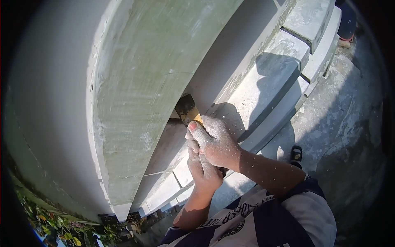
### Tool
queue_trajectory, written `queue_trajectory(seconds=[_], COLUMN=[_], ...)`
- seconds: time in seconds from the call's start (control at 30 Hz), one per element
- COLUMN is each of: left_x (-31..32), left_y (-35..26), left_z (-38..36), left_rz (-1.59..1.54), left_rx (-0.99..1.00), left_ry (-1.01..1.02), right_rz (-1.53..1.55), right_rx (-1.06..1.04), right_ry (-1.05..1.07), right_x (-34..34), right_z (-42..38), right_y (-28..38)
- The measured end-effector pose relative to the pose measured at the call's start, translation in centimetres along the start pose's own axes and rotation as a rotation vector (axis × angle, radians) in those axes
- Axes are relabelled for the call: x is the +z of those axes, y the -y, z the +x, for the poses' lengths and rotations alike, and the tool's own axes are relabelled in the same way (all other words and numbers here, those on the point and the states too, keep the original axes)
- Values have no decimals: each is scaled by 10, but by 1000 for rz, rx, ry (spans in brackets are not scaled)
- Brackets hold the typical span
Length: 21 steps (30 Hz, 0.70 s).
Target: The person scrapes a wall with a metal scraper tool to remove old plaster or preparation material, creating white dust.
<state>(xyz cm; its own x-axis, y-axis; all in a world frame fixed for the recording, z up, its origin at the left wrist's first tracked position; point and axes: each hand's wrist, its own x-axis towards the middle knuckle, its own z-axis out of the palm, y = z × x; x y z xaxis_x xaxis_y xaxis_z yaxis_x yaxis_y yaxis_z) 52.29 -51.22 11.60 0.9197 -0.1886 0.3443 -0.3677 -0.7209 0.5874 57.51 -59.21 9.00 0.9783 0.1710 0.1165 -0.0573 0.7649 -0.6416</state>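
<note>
A scraper [187,108] with a flat dark blade and a yellowish part near the grip points up and to the left, its blade by the edge of the greenish-grey plastered band [144,90]. My right hand [216,142], coated in white dust, is closed round its upper grip with the thumb along it. Lower down, my left hand [201,166] is wrapped round the same tool, pressed against the right one. Most of the handle is hidden by my fingers; a dark end shows beside the left wrist. White flecks surround my hands and right forearm.
Stepped pale masonry blocks [267,78] with dark gaps between them run diagonally beside my hands, bearing shadows and crumbs. Rough concrete ground [325,115] lies to the right, with my sandalled foot [296,153] on it. Leafy plants [61,226] grow at lower left.
</note>
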Motion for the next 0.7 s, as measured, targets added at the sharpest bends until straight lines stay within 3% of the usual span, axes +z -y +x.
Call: queue_trajectory(seconds=[0.13, 0.23, 0.3, 0.4, 0.43, 0.53, 0.7], left_x=[-4, 2, 4, 6, 7, -2, -4], left_y=[-8, -6, -2, 2, -2, 18, 15], left_z=[-1, 2, 0, 2, 5, -6, -4], left_rz=[-245, -154, -140, -120, 13, -29, -78], left_rx=[-274, -47, -19, 6, 51, 7, -124], left_ry=[7, -36, -82, -94, -89, -49, -41], right_rz=[19, 210, 59, 91, 80, 119, 69], right_rx=[-31, 1, 1, 36, 5, -41, 70], right_ry=[35, 75, 67, 66, 64, 75, 20], right_x=[1, 4, 4, 4, 3, 3, 6], right_z=[1, -3, -1, 5, 6, 0, 7], right_y=[-8, -2, 0, -13, -16, -15, 1])
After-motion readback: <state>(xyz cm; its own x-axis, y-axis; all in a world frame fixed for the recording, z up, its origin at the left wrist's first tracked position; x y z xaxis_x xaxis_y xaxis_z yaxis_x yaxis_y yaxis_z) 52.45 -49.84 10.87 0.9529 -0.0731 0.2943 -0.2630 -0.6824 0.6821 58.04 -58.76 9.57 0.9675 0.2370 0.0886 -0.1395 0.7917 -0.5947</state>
